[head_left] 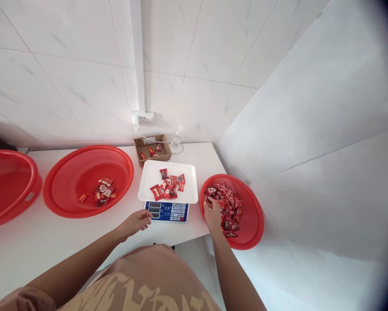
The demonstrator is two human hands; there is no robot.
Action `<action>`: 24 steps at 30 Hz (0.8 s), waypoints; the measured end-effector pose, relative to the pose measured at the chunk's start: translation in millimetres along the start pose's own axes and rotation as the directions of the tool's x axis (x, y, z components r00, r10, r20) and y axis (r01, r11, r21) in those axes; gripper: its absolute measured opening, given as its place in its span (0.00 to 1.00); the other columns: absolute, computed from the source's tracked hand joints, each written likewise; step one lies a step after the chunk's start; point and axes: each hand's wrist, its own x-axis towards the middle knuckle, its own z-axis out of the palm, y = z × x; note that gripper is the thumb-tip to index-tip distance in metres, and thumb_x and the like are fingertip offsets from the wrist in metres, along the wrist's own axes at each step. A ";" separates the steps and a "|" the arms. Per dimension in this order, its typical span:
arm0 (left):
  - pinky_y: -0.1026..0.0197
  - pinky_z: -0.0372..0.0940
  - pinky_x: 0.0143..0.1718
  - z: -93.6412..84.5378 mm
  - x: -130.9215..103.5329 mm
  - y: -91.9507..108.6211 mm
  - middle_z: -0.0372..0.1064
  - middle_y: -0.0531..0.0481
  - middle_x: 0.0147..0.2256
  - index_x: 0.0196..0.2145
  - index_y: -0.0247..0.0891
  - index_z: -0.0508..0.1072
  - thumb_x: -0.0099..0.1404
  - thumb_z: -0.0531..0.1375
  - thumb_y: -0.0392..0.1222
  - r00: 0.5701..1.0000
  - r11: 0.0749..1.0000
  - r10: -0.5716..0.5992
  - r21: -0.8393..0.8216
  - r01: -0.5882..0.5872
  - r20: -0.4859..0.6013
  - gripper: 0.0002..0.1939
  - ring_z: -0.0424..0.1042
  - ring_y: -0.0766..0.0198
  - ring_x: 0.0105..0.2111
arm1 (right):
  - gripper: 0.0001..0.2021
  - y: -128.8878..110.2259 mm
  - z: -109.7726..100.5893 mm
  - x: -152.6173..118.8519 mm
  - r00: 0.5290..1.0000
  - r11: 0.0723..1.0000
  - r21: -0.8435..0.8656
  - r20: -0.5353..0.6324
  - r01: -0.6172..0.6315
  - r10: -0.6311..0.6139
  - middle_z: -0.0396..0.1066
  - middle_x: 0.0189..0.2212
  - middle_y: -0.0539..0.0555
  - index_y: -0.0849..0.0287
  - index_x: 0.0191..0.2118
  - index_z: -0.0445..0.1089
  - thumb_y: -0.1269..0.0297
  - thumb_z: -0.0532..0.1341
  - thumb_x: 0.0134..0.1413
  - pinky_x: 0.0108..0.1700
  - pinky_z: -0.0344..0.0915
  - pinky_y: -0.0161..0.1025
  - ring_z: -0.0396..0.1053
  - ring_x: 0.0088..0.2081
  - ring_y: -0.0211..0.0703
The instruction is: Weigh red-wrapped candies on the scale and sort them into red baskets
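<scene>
My right hand (213,215) reaches over the rim of the right red basket (257,216), its fingers pinched at a small red-wrapped candy. Many red-wrapped candies (231,209) are heaped in that basket. Loosely curled and with nothing visible in it, my left hand (137,223) hovers by the left edge of a blue digital scale (170,212). The scale's white tray (148,175) bears several red candy packets (172,185) of differing sizes. Part of what my right fingers touch is hidden behind them.
A wide red basket (64,181) on the left holds a small pile of candies. Another red basket (6,190) stands at the far left. Behind the scale, a cardboard box (153,157) contains several candies. A white cable runs from the wall socket (145,119) beside a clear object (176,140).
</scene>
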 end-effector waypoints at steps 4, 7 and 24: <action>0.61 0.61 0.33 -5.2 -6.2 -5.2 0.66 0.52 0.30 0.33 0.37 0.66 0.49 0.58 0.48 1.000 1.000 -0.024 -0.010 0.023 -0.008 0.15 0.66 0.66 0.28 | 0.21 -35.0 36.4 0.5 0.969 0.971 -0.124 0.169 0.204 -0.182 0.67 0.48 0.63 0.63 0.49 0.67 0.60 0.53 0.51 0.55 0.58 0.50 0.63 0.51 0.52; 0.62 0.62 0.33 -8.4 -8.9 -7.3 0.67 0.52 0.30 0.34 0.37 0.67 0.50 0.57 0.48 0.999 1.000 -0.019 -0.007 0.018 -0.026 0.15 0.66 0.66 0.28 | 0.22 -51.9 59.1 1.4 0.915 0.932 -0.125 0.273 0.339 -0.296 0.63 0.53 0.63 0.61 0.53 0.64 0.60 0.51 0.54 0.57 0.56 0.50 0.58 0.56 0.52; 0.43 0.40 0.60 -137.5 -10.9 -11.9 0.41 0.31 0.63 0.59 0.29 0.53 0.62 0.50 0.47 0.553 0.760 0.470 0.634 0.143 -0.688 0.31 0.38 0.43 0.63 | 0.28 -64.1 78.2 10.2 0.889 0.945 -0.105 0.385 0.310 -0.249 0.54 0.60 0.61 0.59 0.59 0.58 0.51 0.52 0.54 0.60 0.51 0.53 0.48 0.63 0.53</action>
